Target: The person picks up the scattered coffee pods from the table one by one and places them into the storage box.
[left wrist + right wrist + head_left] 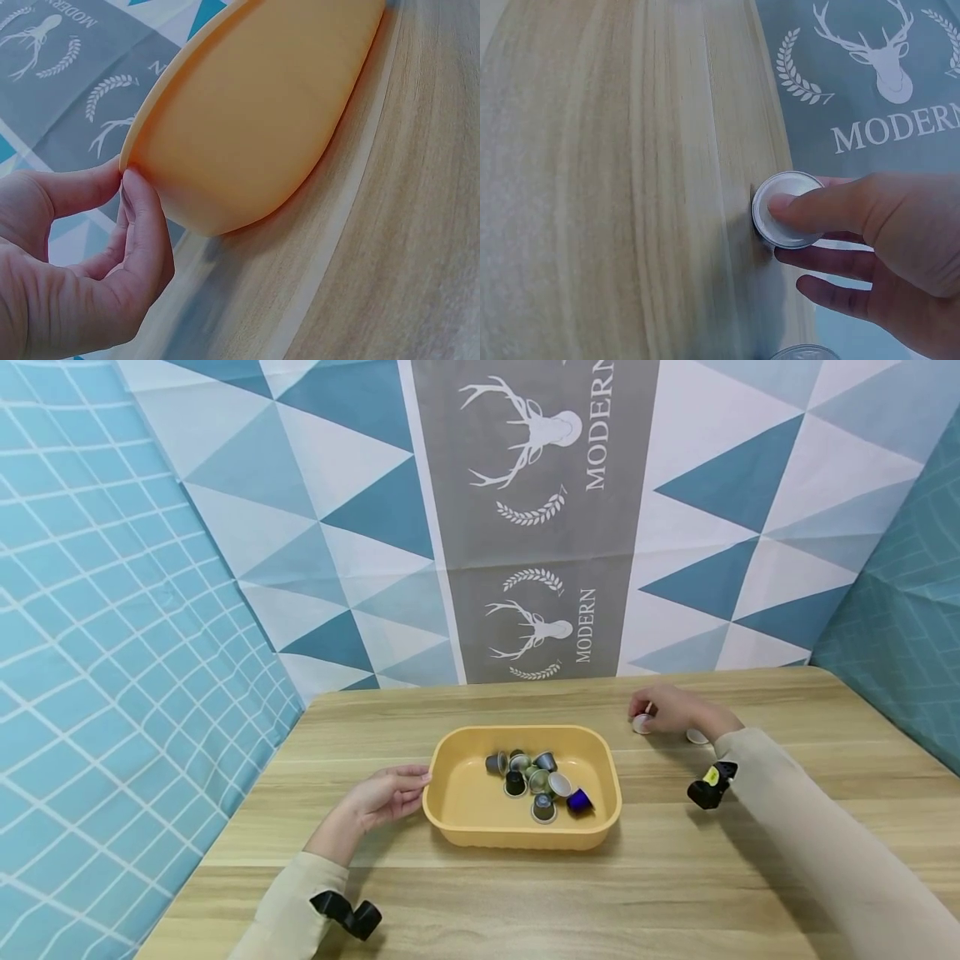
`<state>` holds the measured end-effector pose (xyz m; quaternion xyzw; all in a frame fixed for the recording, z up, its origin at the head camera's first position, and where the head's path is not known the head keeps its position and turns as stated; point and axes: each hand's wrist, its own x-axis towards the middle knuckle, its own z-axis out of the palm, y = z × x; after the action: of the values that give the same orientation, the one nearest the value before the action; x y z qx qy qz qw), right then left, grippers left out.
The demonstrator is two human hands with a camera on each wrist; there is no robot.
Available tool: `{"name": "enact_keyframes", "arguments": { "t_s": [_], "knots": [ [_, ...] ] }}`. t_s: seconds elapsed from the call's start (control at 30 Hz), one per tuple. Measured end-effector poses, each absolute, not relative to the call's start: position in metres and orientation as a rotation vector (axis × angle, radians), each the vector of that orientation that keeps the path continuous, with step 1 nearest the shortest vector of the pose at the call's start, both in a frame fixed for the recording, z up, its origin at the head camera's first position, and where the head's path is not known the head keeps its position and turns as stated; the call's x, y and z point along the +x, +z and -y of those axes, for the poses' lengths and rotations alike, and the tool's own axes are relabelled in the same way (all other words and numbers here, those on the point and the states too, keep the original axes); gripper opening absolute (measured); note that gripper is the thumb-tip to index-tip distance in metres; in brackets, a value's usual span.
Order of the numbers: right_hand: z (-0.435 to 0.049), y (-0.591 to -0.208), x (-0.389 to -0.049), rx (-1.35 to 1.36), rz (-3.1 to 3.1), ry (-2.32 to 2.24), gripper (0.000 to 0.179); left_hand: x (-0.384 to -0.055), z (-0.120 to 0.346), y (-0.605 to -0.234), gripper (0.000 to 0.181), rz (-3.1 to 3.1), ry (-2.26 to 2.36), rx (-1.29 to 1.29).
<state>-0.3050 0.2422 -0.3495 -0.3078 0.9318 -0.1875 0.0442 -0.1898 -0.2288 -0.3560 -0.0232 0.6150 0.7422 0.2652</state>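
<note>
My left hand pinches the left rim of a yellow plastic basin between thumb and fingers; the left wrist view shows this grip on the basin wall closely. Inside the basin lies a loose heap of coffee capsules, among them a purple one, a black one and several grey or green ones. To the right of the basin, my right hand pinches a coffee capsule, the thumb lying across its pale, round lid. In the head view this capsule is low over the table or touching it; I cannot tell which.
Another coffee capsule lies on the wooden table, partly hidden by the right wrist. Behind the table's back edge hangs a patterned cloth with deer prints. A blue gridded cloth borders the left side.
</note>
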Motion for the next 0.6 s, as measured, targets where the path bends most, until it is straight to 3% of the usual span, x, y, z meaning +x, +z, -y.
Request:
{"name": "enact_keyframes", "arguments": {
  "t_s": [0.6],
  "knots": [
    [-0.241,-0.348,-0.283,-0.999,-2.863,-0.641,0.012,-0.189,0.228,-0.355,0.033,-1.679,2.005,-0.068]
  ]
}}
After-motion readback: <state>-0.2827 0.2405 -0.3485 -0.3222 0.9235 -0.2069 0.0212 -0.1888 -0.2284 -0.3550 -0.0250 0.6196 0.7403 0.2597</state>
